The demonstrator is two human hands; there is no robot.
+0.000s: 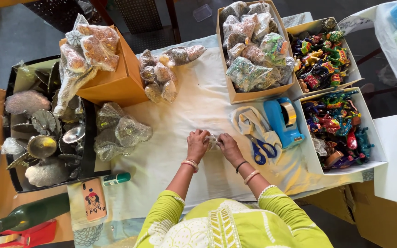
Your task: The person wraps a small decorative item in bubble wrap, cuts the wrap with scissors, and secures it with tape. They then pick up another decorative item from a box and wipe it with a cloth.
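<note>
Both hands meet at the middle of the desk, which is covered by a white cloth. The left hand and the right hand are both closed around a small wrapped item, pinching it between them just above the cloth. Little of it shows between the fingers; it looks pale and crinkly, like a small piece in clear plastic wrap. Judging by that, it is probably light, and the wrap is likely slippery and easily creased, so a fingertip hold at its two ends, as here, seems sensible; whether the piece inside is fragile cannot be told.

Just right of the hands lie blue-handled scissors on a folded cloth bag, with a blue tape dispenser beside them. Farther right, two white boxes hold painted figurines. At the far side a cardboard box is full of wrapped glittery pieces. More wrapped bundles lie loose on the cloth far left of the hands, and another cluster sits to the left. A black tray of metal pieces stands at the left edge. Near the left lie a phone, a green marker and a dark green bottle. Nothing crowds the cloth directly around the hands.
</note>
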